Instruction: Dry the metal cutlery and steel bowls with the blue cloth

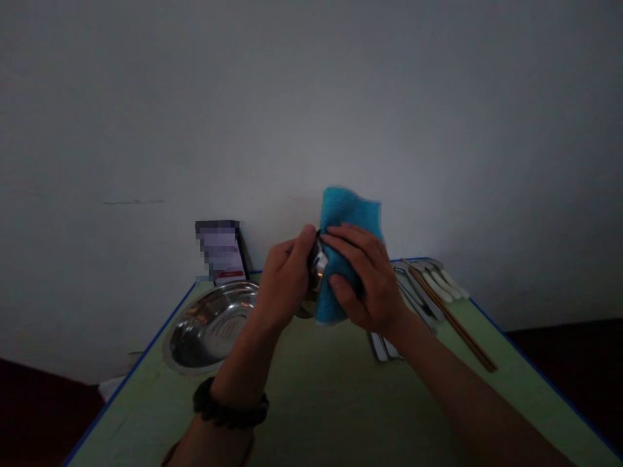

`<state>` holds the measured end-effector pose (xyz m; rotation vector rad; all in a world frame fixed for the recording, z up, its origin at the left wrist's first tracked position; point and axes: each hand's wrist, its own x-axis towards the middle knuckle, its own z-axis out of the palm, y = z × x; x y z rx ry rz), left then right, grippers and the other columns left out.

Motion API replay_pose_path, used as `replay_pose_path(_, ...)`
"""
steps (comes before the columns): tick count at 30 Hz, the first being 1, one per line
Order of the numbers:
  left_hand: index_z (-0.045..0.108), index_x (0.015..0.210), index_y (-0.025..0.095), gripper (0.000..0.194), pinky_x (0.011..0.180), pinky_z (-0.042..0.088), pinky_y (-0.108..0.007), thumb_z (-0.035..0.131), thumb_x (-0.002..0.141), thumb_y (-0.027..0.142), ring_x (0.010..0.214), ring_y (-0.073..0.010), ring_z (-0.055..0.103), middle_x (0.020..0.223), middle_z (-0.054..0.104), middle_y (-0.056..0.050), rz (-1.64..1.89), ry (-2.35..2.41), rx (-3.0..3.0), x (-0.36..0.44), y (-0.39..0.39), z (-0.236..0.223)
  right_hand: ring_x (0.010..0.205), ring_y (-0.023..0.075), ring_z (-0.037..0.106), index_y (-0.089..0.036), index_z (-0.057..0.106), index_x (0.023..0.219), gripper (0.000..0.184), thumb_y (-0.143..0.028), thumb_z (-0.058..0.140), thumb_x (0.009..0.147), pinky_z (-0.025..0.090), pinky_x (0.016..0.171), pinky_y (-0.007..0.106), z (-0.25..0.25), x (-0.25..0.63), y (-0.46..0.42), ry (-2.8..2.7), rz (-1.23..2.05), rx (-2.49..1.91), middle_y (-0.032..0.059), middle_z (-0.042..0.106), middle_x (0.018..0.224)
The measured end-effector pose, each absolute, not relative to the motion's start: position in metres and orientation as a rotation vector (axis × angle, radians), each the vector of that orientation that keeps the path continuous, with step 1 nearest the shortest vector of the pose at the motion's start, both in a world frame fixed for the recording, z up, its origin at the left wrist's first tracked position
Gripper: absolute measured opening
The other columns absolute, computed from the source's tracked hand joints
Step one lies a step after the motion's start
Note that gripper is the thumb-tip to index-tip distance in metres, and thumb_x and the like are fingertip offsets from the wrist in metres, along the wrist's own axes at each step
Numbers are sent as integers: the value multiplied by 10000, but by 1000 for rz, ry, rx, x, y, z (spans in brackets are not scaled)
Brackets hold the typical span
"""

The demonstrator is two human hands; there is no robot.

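Nearest the camera, two bare forearms are reaching in from the bottom of the view, the left one wearing a dark bracelet [230, 405] at the wrist. Beyond them, a shiny, rounded metal piece [318, 267] is sitting up off the table [321, 402], between the two hands; its full shape is being hidden by fingers and cloth. The left hand [283, 280] is pinching it at the side, thumb on top, and the right hand [366, 280] is gripping a blue cloth [349, 206], pressing it against the metal with the fingers curling over its near side. The cloth's upper part is standing up above the knuckles. To the left, a wide steel basin [181, 327] is resting on the table, partly covered by the left forearm, with a dark-framed device [224, 256] leaning upright just behind it. To the right, flat metal utensils [428, 301], a pair of wooden chopsticks [462, 334] and several white-handled utensils [442, 285] are lying side by side, while metal ends [379, 348] are poking out below the right wrist. Behind everything, a plain pale wall [311, 97] is rising.
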<state>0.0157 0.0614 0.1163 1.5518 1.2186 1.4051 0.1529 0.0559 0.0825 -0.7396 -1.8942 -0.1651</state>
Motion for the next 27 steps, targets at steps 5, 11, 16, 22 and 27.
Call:
replay_pose_path(5,452,494,189,443,329,296,-208,434,802,506,345,-89,394,400,434,36,1333,1250,1520,15,62,116,1254,216,362,-161,391,1277,439,-288,366,857,306,1049,461,77,151,58,-1762,-32,-844,104,424,1329)
replay_pose_path(11,503,537,183,346,374,341,-202,479,794,414,418,-99,439,471,502,24,1376,1263,1563,11,67,114,1329,216,243,-186,377,1305,466,-295,393,852,250,1079,485,72,148,57,-2032,-40,-696,70,368,1396)
replay_pose_path(16,478,501,186,393,401,354,-212,432,825,403,437,-110,430,456,483,19,1325,1251,1636,16,64,120,1287,195,329,-203,426,1256,401,-281,404,863,295,1062,457,80,157,63,-1902,56,-790,77,398,1368)
replay_pose_path(22,499,507,196,397,386,323,-229,444,820,433,427,-123,429,429,484,17,1377,1260,1620,14,65,116,1233,223,392,-206,441,1240,473,-367,508,801,329,1030,459,81,153,59,-1931,-41,-789,92,457,1306)
replay_pose_path(27,538,535,193,445,426,365,-238,388,833,488,478,-141,504,467,555,-6,1396,1258,1573,9,72,108,1237,227,383,-202,412,1256,497,-383,497,801,318,1034,468,78,147,58,-1958,-53,-798,96,460,1298)
